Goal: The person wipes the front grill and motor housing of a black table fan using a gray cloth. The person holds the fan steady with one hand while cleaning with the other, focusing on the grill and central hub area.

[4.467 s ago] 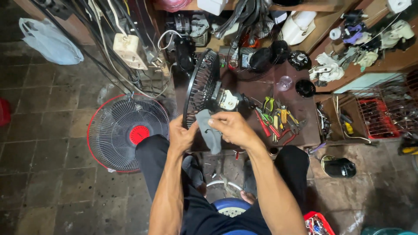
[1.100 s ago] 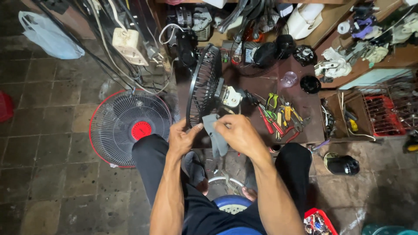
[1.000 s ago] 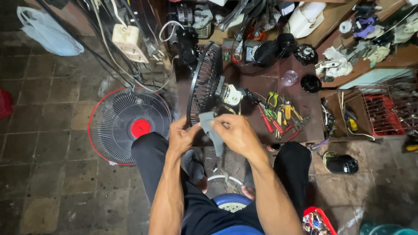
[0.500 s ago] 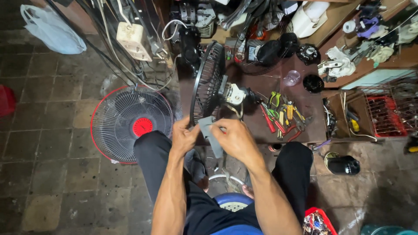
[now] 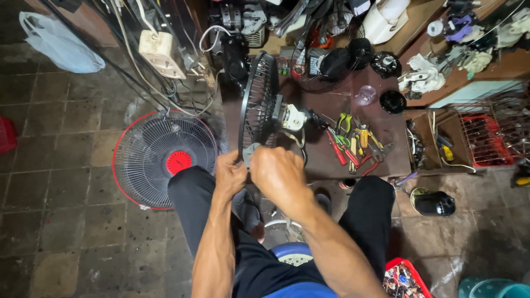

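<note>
Two hands are kept close together at the lower edge of the black fan guard (image 5: 259,105) standing upright on the dark counter (image 5: 381,157), where a small grey piece (image 5: 249,150) is pinched between the closed fingers of the left hand (image 5: 231,172) and the right hand (image 5: 276,171), beside the red and white fan grille (image 5: 165,160) lying on the floor.

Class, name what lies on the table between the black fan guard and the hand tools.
In the head view, the white fan motor sits between the black fan guard and the hand tools.
</note>
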